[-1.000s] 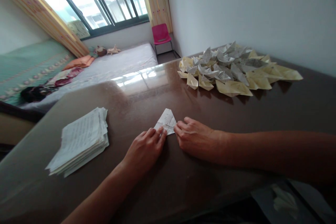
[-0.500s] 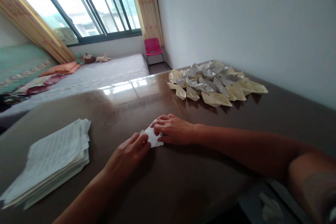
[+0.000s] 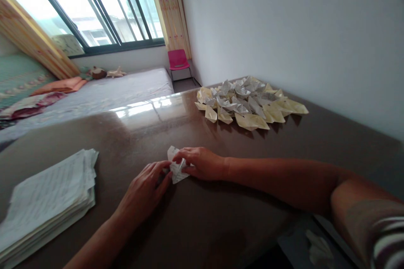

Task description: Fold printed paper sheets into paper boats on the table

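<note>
Right hand [image 3: 203,163]: grip bent over small folded paper [image 3: 177,177], fingertips on it; firm pinch or only pressing, cannot tell. Left hand [image 3: 142,189]: thumb and forefinger slightly apart, at left edge of paper; pinch also cannot tell. Paper lies low on brown surface [image 3: 192,227], between hands, in front of person. Some folds done, I judge; open boat-like shape not yet there. Farther, near wall: many finished-looking paper boats [image 3: 252,121], white and yellowish. Left side: thick stack of flat sheets [image 3: 52,185], apparently unfolded.
</note>
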Action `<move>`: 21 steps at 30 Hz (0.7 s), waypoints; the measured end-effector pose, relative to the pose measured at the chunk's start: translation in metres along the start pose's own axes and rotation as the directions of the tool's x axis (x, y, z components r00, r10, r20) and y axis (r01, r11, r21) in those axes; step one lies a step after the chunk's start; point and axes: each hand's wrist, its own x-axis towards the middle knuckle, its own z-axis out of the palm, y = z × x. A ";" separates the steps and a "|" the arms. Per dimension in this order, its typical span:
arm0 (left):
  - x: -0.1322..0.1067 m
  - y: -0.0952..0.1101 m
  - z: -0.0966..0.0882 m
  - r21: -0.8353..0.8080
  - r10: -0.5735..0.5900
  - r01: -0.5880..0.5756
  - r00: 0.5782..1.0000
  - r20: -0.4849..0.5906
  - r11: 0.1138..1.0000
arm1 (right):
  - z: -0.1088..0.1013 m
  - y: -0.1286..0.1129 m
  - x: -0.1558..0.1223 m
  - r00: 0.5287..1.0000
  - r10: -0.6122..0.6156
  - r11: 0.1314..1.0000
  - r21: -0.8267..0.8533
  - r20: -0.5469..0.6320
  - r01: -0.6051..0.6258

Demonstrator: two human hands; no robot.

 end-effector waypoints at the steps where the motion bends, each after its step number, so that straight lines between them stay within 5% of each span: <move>1: 0.000 0.002 0.001 -0.034 -0.016 0.017 1.000 0.012 0.999 | 0.002 -0.002 0.000 0.999 0.034 0.999 0.022 -0.026 -0.033; 8: 0.000 0.004 0.001 -0.278 -0.140 0.152 0.988 0.063 0.948 | -0.003 -0.006 0.001 0.996 0.073 0.997 -0.035 -0.056 -0.075; 13: 0.003 0.004 -0.002 -0.490 -0.143 0.210 0.975 0.172 0.846 | -0.019 0.006 0.007 0.971 0.151 0.983 -0.073 -0.188 -0.167; 17: 0.003 0.004 -0.004 -0.497 -0.118 0.212 0.970 0.215 0.841 | -0.018 0.007 0.008 0.995 0.062 0.998 -0.018 -0.078 -0.063; 21: 0.003 0.002 -0.007 -0.406 -0.077 0.136 0.984 0.160 0.904 | -0.014 0.006 0.006 0.992 0.129 0.992 0.019 -0.002 -0.129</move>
